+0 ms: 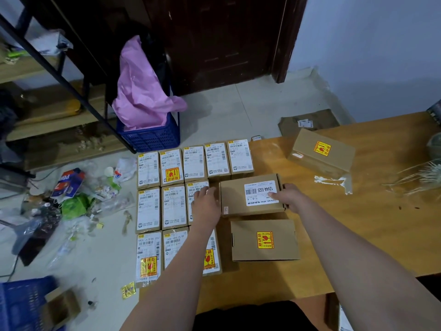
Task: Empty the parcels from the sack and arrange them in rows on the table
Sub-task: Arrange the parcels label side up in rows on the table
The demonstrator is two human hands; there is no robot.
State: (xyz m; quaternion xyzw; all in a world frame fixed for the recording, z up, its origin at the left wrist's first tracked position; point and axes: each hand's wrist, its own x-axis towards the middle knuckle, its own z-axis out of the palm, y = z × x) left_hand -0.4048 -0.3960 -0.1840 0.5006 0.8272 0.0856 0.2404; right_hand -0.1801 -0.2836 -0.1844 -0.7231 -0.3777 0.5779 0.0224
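Both forearms reach forward from the near edge over the wooden table (358, 223). The left hand (206, 204) lies palm down, fingers fairly straight, its fingertips on a small labelled parcel and its side against the left edge of a wider cardboard box (251, 194). The right hand (287, 195) holds the right end of that box, thumb on the white label on top and the other fingers curled round the side. The box lies flat, just right of the rows of small parcels (174, 187) that fill the table's left end: five across the far row, with more in the two nearer rows, partly hidden by the left arm. A second box with a yellow sticker (265, 240) lies just nearer, and a third box (321, 152) sits apart at the far right. No sack can be identified.
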